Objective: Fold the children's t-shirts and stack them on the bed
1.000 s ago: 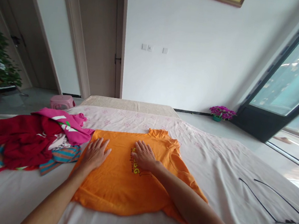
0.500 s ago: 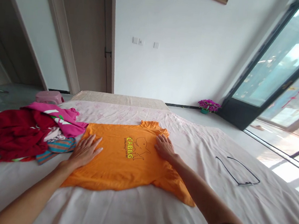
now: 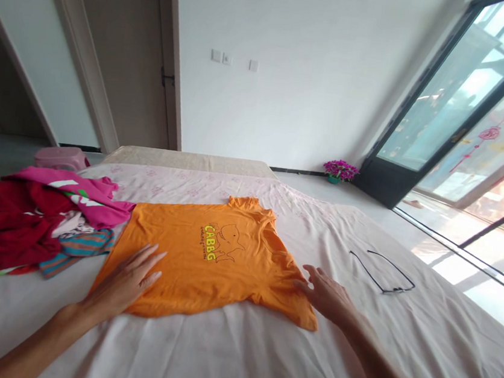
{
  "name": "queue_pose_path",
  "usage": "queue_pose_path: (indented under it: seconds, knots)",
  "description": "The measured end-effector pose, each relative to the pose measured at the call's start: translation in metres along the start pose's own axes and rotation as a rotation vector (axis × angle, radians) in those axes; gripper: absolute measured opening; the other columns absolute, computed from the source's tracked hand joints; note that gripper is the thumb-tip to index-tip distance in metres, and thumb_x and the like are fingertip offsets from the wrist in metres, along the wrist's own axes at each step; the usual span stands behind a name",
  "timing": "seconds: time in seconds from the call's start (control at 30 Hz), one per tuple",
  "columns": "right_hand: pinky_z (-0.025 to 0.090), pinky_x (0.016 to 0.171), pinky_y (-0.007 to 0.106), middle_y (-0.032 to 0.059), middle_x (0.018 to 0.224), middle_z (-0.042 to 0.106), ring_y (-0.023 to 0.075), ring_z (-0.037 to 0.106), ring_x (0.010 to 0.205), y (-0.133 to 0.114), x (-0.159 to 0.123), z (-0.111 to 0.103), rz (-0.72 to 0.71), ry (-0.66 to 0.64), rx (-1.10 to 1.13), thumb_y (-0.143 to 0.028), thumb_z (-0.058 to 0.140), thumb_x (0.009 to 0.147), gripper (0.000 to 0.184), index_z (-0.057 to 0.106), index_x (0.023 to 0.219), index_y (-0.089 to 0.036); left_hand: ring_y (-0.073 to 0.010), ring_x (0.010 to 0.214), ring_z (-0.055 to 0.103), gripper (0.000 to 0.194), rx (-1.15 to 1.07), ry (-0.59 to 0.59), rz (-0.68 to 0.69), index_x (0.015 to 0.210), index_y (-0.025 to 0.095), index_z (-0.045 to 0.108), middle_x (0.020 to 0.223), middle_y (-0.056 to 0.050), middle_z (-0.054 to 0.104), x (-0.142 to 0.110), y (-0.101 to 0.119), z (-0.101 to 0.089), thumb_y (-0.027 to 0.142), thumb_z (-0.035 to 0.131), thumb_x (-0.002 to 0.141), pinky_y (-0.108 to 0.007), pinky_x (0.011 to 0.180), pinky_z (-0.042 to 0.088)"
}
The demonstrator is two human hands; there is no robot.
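Note:
An orange T-shirt with a yellow "CABBG" print lies spread flat on a pale pink bed sheet. My left hand rests flat on the shirt's near left part, fingers stretched out. My right hand lies open at the shirt's right sleeve, fingertips touching its edge. Neither hand holds anything.
A heap of red, pink and striped clothes sits left of the shirt. A black wire hanger lies on the sheet to the right. Beyond the bed are a pink stool, a door, a pot of purple flowers and a glass sliding door.
My right hand slid from the shirt's chest outward and down to the right sleeve. My left hand moved back toward the near hem. The view turned to the right.

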State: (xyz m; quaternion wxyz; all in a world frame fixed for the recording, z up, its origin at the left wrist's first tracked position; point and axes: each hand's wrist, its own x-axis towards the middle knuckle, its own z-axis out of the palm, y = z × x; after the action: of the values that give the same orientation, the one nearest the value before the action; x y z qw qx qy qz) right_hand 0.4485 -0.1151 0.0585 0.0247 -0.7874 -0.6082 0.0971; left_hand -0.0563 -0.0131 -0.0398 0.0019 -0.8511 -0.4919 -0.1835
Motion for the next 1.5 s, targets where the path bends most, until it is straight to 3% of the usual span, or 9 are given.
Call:
queue_pose_path:
  seconds: [0.27, 0.43, 0.73, 0.83, 0.93, 1.03, 1.1, 1.27, 1.5]
  knots:
    - [0.042, 0.059, 0.028, -0.0024, 0.07, 0.06, 0.0171, 0.058, 0.065, 0.016, -0.015, 0.042, 0.028, -0.044, 0.638, -0.056, 0.065, 0.078, 0.076, 0.047, 0.141, -0.018, -0.0269, 0.146, 0.032, 0.059, 0.091, -0.071, 0.057, 0.15, 0.034, 0.039, 0.16, -0.005, 0.033, -0.028, 0.003, 0.0, 0.049, 0.046, 0.094, -0.048, 0.117, 0.032]
    - [0.048, 0.062, 0.029, -0.003, 0.076, 0.058, 0.0154, 0.058, 0.068, -0.009, -0.045, 0.042, -0.041, 0.022, 1.011, -0.044, 0.076, 0.07, 0.092, 0.036, 0.149, -0.018, -0.0286, 0.144, 0.036, 0.056, 0.06, -0.123, 0.022, 0.146, 0.033, 0.046, 0.158, -0.006, 0.038, -0.024, 0.006, -0.012, 0.05, 0.047, 0.093, -0.049, 0.115, 0.036]
    - [0.058, 0.058, 0.018, 0.0028, 0.089, 0.069, 0.008, 0.063, 0.06, -0.024, -0.056, 0.012, 0.367, -0.17, 1.784, -0.019, 0.078, 0.071, 0.053, 0.06, 0.121, -0.019, -0.0256, 0.139, 0.045, 0.064, -0.091, -0.221, 0.225, 0.143, 0.036, 0.05, 0.154, -0.003, 0.044, -0.039, 0.017, -0.04, 0.027, 0.063, 0.081, -0.039, 0.111, 0.043]
    - [0.055, 0.052, 0.021, 0.0026, 0.083, 0.066, 0.0102, 0.062, 0.058, -0.017, -0.055, 0.022, 0.305, -0.156, 1.643, -0.027, 0.077, 0.074, 0.049, 0.061, 0.12, -0.019, -0.0186, 0.128, 0.056, 0.06, -0.084, -0.152, 0.222, 0.132, 0.034, 0.06, 0.145, -0.001, 0.055, -0.046, 0.016, -0.043, 0.009, 0.049, 0.079, -0.031, 0.109, 0.045]
    - [0.05, 0.048, 0.026, 0.0031, 0.084, 0.063, 0.0146, 0.061, 0.061, -0.008, -0.057, 0.028, 0.153, -0.015, 1.149, -0.043, 0.071, 0.078, 0.049, 0.062, 0.123, -0.023, -0.0146, 0.116, 0.062, 0.057, -0.058, -0.1, 0.225, 0.119, 0.03, 0.066, 0.127, -0.001, 0.066, -0.05, 0.013, -0.047, 0.001, 0.041, 0.077, -0.024, 0.102, 0.048]
    - [0.052, 0.062, 0.033, 0.0062, 0.105, 0.063, 0.021, 0.064, 0.079, -0.007, -0.063, 0.022, 0.011, 0.255, 0.558, -0.043, 0.065, 0.08, 0.039, 0.066, 0.117, -0.03, -0.0139, 0.108, 0.064, 0.054, -0.027, -0.036, 0.268, 0.113, 0.027, 0.067, 0.112, -0.002, 0.068, -0.052, 0.01, -0.051, -0.001, 0.037, 0.079, -0.023, 0.097, 0.05]
    - [0.052, 0.074, 0.036, 0.0062, 0.109, 0.063, 0.0231, 0.063, 0.09, -0.013, -0.069, 0.014, -0.171, 0.255, 0.359, -0.039, 0.061, 0.085, 0.027, 0.069, 0.109, -0.032, -0.0143, 0.105, 0.064, 0.052, -0.004, 0.022, 0.305, 0.113, 0.027, 0.066, 0.108, -0.002, 0.068, -0.053, 0.008, -0.053, -0.001, 0.038, 0.08, -0.024, 0.096, 0.049]
    - [0.047, 0.084, 0.037, 0.0067, 0.108, 0.065, 0.0231, 0.058, 0.099, -0.04, -0.079, 0.012, -0.594, -0.004, 0.204, -0.027, 0.055, 0.09, 0.03, 0.066, 0.118, -0.032, -0.0148, 0.099, 0.064, 0.041, 0.033, 0.042, 0.321, 0.109, 0.025, 0.066, 0.102, -0.002, 0.068, -0.053, 0.007, -0.057, 0.003, 0.041, 0.084, -0.026, 0.094, 0.048]
    - [0.043, 0.073, 0.03, 0.0048, 0.086, 0.064, 0.0186, 0.056, 0.079, -0.042, -0.059, 0.024, -0.499, 0.054, 0.241, -0.02, 0.047, 0.089, 0.022, 0.068, 0.091, -0.024, -0.0136, 0.088, 0.066, 0.029, 0.009, 0.073, 0.257, 0.097, 0.025, 0.068, 0.092, -0.001, 0.07, -0.051, 0.007, -0.069, 0.012, 0.043, 0.09, -0.024, 0.082, 0.05]
